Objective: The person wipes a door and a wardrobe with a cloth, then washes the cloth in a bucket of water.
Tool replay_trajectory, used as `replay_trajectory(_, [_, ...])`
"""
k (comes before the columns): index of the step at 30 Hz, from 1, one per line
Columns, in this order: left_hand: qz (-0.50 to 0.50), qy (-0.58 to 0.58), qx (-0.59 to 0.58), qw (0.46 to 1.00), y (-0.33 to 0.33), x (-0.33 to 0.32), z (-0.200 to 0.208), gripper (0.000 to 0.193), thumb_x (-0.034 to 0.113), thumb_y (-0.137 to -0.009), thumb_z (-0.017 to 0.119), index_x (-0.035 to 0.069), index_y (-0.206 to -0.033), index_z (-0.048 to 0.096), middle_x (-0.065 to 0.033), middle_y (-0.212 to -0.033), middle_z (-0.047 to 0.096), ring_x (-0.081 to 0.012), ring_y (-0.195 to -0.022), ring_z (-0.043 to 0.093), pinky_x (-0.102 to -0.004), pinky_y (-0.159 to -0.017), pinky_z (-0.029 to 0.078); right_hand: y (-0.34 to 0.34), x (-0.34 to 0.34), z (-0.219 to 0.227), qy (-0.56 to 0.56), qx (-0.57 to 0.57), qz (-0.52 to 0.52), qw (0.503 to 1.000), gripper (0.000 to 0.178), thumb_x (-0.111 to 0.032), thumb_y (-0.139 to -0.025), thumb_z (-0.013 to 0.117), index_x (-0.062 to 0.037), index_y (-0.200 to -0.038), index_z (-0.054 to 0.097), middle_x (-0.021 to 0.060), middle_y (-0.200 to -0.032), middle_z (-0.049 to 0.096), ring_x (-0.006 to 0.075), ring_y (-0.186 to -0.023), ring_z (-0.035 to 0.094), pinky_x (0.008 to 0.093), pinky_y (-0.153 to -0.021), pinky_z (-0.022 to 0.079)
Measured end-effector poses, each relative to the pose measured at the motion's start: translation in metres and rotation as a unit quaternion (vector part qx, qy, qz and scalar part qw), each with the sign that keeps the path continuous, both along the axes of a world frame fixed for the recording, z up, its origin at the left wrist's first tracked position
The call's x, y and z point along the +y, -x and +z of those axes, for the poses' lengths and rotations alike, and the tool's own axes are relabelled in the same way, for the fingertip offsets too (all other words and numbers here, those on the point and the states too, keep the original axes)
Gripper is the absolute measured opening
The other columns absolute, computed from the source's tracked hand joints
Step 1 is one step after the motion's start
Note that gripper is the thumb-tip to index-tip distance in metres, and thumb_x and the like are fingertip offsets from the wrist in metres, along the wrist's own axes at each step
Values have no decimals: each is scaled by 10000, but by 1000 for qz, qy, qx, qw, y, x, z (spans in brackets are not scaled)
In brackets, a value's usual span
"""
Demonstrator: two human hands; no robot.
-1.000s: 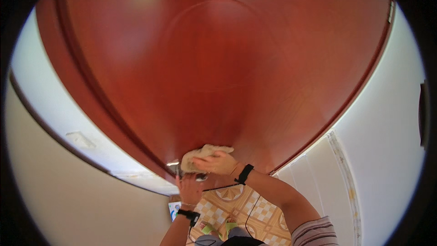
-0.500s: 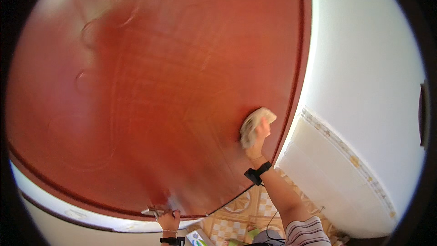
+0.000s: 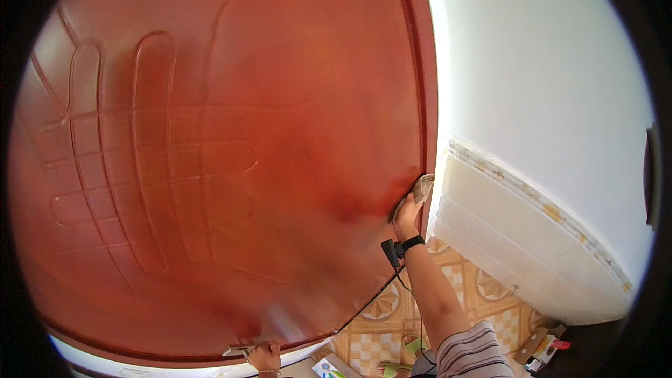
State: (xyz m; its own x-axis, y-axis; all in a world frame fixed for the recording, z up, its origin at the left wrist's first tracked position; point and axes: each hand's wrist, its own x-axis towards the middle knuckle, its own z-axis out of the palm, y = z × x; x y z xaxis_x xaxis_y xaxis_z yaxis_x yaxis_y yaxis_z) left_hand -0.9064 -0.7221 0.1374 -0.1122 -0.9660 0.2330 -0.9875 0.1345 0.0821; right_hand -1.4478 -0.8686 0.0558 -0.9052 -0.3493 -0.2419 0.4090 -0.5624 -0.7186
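Observation:
A large reddish-brown door [image 3: 294, 126] with curved raised mouldings takes up most of the view. Against its right border, beside the white frame, my right hand [image 3: 406, 218] presses a beige cloth [image 3: 423, 185]. The fingers are wrapped round the cloth and partly hidden by it. A black band with a small device and a cable sits on that wrist. At the door's lower left edge, my left hand [image 3: 266, 355] is closed on a metal door handle [image 3: 238, 351]; most of its fingers are out of sight.
A white wall [image 3: 532, 70] with a tiled lower part [image 3: 511, 224] stands at the right. Below lies a patterned tile floor [image 3: 378, 308], with green slippers [image 3: 397, 369] on my feet. A box [image 3: 334, 367] stands near the handle; small boxes [image 3: 542, 350] sit at lower right.
My right hand has carried the cloth rightward to the door's border. My left hand stays at the handle. The view has shifted, and the mouldings show more sharply.

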Motion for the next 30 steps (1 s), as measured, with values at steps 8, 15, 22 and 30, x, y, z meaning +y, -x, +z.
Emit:
replay_trajectory(8, [8,2,-30,1000,-7,9,1,305,356,-756,517,140,-657,707,-125,-657,652,-350,-582,610,-460,-615,476,-188,30,109,-114,167,-33,979,534,-77,-895,554,-7,-1377,336,153,-1329,401,299,-1240,383,389,-1036,311])
replay_trajectory(15, [-13,41,31,999,12,3,6,272,312,-773,558,85,-681,676,-108,-670,653,-342,-609,625,-403,-584,502,-353,86,43,-67,497,147,853,368,-226,-839,582,-237,-1202,522,-2,-1255,493,188,-1194,432,452,-981,303])
replay_trajectory(22, [-37,201,162,965,2,38,12,356,262,-888,559,-6,-1121,584,-206,-1116,556,-361,-1079,509,-431,-904,415,-296,88,62,-30,821,69,566,352,-276,-723,593,-377,-1060,580,-57,-1301,479,188,-1191,416,524,-924,233])
replay_trajectory(30, [66,329,80,939,-76,76,-106,730,456,-953,426,8,-1473,179,-229,-1533,125,-392,-1419,117,-548,-1131,61,-156,24,131,83,567,-90,815,529,-148,-947,433,-82,-1451,288,130,-1500,276,305,-1355,308,389,-1138,172])
